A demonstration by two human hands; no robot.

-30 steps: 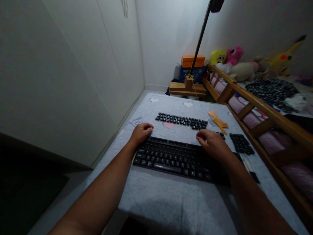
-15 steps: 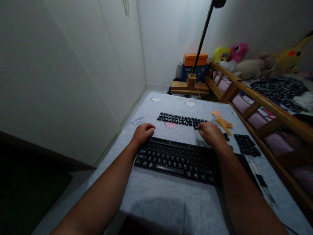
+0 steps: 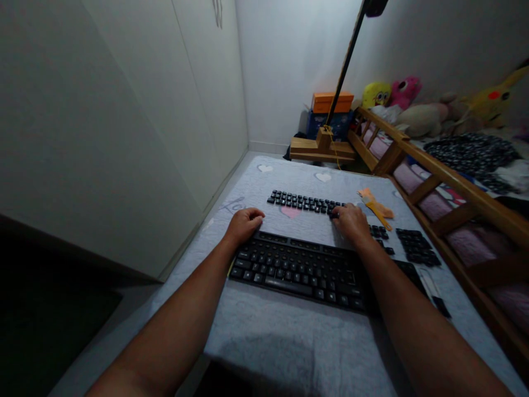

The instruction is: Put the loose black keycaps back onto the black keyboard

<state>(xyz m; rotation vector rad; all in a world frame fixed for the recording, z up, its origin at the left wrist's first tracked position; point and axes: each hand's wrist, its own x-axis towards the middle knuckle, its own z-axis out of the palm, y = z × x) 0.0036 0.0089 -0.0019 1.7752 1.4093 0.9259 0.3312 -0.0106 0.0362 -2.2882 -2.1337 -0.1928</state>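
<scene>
A black keyboard [image 3: 289, 282] lies on the cloth-covered table before me, its upper rows stripped of keycaps. My left hand [image 3: 245, 225] rests by its far left corner, fingers curled with thumb against forefinger; whether anything is inside is hidden. Beyond the keyboard, loose black keycaps [image 3: 298, 202] stand in rows on the cloth. At the right end of those rows, my right hand [image 3: 352, 221] is closed in a pinch, with a dark keycap [image 3: 333, 214] at its fingertips. More keycaps near that hand are partly covered by it.
Right of my hand lie a yellow-handled brush [image 3: 378, 214] on an orange cloth [image 3: 385, 210], a block of keycaps [image 3: 417, 246] and a slim tool with a black part [image 3: 440, 305]. A wooden bed rail [image 3: 438, 171] borders the right side; a white wardrobe [image 3: 165, 110] stands left.
My right hand has shifted slightly left and lower, its fingertips now at the row's end. My left hand keeps its place by the keyboard corner. The camera view has shifted a little.
</scene>
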